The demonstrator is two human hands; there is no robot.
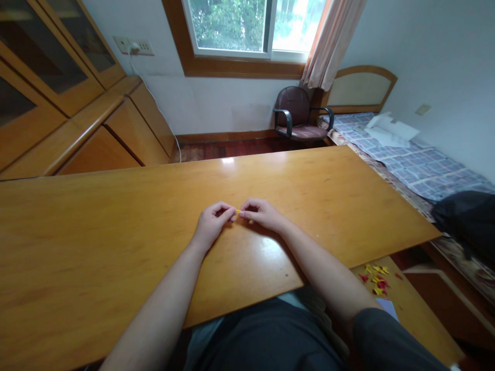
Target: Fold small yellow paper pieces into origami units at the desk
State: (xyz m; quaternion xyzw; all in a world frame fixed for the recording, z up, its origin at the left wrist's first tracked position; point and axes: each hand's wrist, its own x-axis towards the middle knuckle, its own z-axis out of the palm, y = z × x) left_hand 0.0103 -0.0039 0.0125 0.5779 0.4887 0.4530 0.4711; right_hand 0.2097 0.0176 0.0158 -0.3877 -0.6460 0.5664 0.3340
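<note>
Yellow piece [237,211] mostly hidden by fingertips [231,211], shape too small to tell, table's [96,232] left end and dark bag [469,221] cut off

Yellow piece [237,211]; honey-brown desk [116,232]; four o'clock, red and yellow bits [382,284]; three o'clock, blue-grey plaid sheet [421,165]; one o'clock, pink curtain [335,36].

From here I count two hands [214,222], one held yellow piece [238,211], one chair [294,109], one window [232,26], one curtain [335,44], one bed [415,154].
</note>
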